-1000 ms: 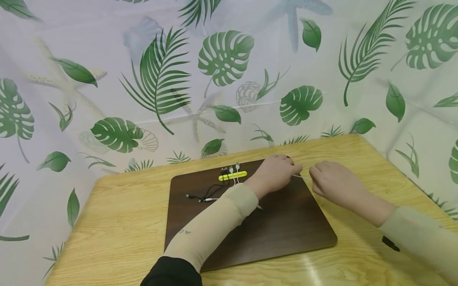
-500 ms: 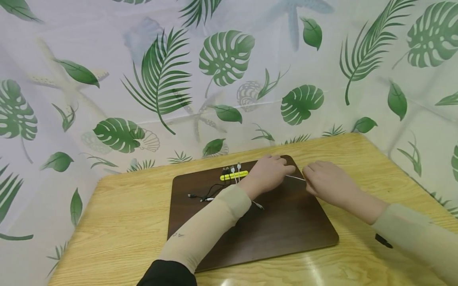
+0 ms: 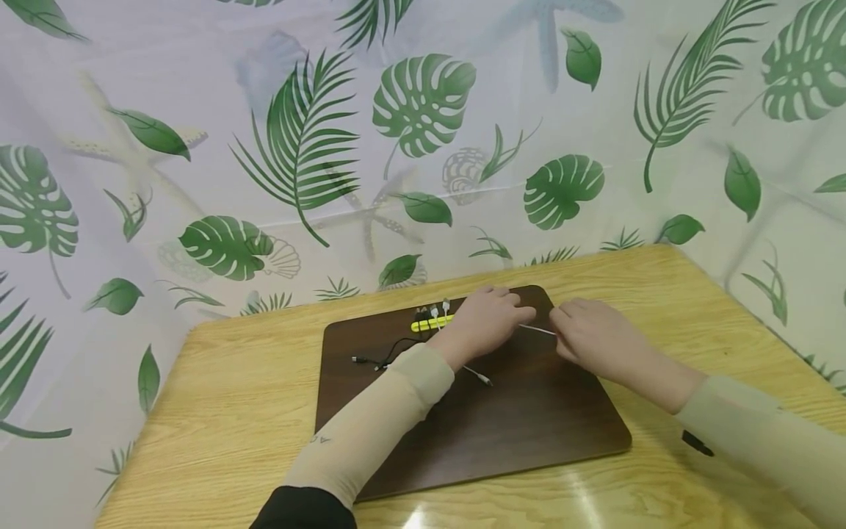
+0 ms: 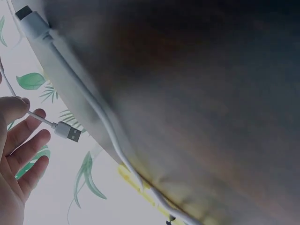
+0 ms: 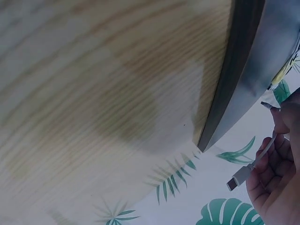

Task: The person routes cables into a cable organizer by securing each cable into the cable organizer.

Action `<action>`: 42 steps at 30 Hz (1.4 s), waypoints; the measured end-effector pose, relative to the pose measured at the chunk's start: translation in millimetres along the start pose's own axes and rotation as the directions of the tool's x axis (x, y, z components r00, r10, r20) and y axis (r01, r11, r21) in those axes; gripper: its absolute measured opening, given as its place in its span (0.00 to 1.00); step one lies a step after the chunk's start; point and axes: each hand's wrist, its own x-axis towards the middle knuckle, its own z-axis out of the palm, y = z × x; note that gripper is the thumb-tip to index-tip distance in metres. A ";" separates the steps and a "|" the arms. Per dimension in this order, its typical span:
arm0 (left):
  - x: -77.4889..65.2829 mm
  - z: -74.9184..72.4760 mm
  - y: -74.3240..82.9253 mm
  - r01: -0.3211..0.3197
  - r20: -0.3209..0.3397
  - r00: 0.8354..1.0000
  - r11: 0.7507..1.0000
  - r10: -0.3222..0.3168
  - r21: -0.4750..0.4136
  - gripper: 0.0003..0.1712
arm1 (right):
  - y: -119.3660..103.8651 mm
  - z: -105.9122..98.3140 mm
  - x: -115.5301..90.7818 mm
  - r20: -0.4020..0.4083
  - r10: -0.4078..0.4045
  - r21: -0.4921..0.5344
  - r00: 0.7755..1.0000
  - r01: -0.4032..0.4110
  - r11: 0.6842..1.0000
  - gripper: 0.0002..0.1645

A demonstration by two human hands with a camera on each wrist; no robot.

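My left hand (image 3: 485,321) is over the back of the dark brown board (image 3: 522,419), beside the yellow cable holder (image 3: 423,325). In the left wrist view, its thumb and finger pinch a white USB cable (image 4: 40,118), whose plug (image 4: 68,131) sticks out past the fingertips. My right hand (image 3: 598,338) grips the same cable (image 3: 538,330) farther right, over the board's right edge. A white plug (image 5: 240,177) hangs out of the right hand in the right wrist view. Several black and white cables sit in the holder, which the left hand partly hides.
Loose ends of a black cable (image 3: 399,345) and a white cable plug (image 3: 485,379) lie on the board. Under the board is a light wooden table (image 3: 244,397). A leaf-print cloth (image 3: 423,169) hangs behind. The left forearm covers part of the board.
Both hands have moved left together, the left one nearer the yellow cable holder, with the white cable still stretched between them. The head view has shifted slightly.
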 end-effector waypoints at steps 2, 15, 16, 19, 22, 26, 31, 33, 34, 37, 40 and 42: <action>-1.1 -0.7 -1.8 0.004 0.012 1.000 1.000 -0.004 -0.004 0.14 | -1.3 1.6 2.0 -0.006 -0.004 0.002 1.000 0.004 1.000 0.10; -9.0 -0.9 -16.9 0.018 0.060 0.998 1.000 -0.017 -0.018 0.18 | -8.2 7.0 18.6 -0.015 -0.017 0.001 1.000 0.017 1.000 0.11; -9.5 -1.2 -18.3 0.019 0.066 0.998 1.000 -0.017 -0.018 0.18 | -8.7 7.4 19.9 -0.017 -0.017 0.004 1.000 0.017 1.000 0.11; -10.4 -2.1 -21.8 0.021 0.084 0.996 1.000 -0.019 -0.021 0.18 | -10.8 8.2 23.4 -0.020 -0.011 0.007 1.000 0.011 1.000 0.11; -11.6 -2.5 -24.3 0.028 0.084 0.996 0.999 -0.027 -0.018 0.19 | -12.3 9.4 26.4 -0.032 -0.010 0.006 0.999 0.010 1.000 0.11; -15.0 -2.0 -27.2 0.034 0.075 0.997 0.999 -0.032 -0.023 0.19 | -14.4 11.8 29.9 -0.043 -0.017 0.014 0.999 0.018 1.000 0.10; -20.1 -2.0 -32.8 0.041 0.068 0.997 0.998 -0.038 -0.039 0.20 | -18.6 15.6 34.4 -0.049 -0.023 0.021 0.999 0.024 0.999 0.10; -22.3 -2.0 -34.9 0.040 0.057 0.998 0.999 -0.038 -0.036 0.19 | -20.9 16.6 36.3 -0.047 -0.026 0.025 0.999 0.027 0.999 0.10; -23.4 -2.2 -36.0 0.038 0.052 0.998 0.999 -0.036 -0.035 0.19 | -21.9 17.7 37.5 -0.044 -0.025 0.025 0.999 0.026 0.999 0.10; -25.9 -1.3 -38.6 0.034 0.038 0.999 0.999 -0.033 -0.026 0.16 | -25.7 19.5 40.2 -0.037 -0.023 0.028 0.999 0.024 0.999 0.11; -28.2 -0.6 -40.8 0.039 0.040 0.998 0.998 -0.038 -0.039 0.15 | -29.3 20.9 42.3 -0.035 -0.017 0.029 0.999 0.018 0.999 0.11; -29.9 -0.2 -42.2 0.047 0.046 0.998 0.998 -0.044 -0.050 0.15 | -31.3 21.8 43.4 -0.027 -0.015 0.025 1.000 0.016 1.000 0.11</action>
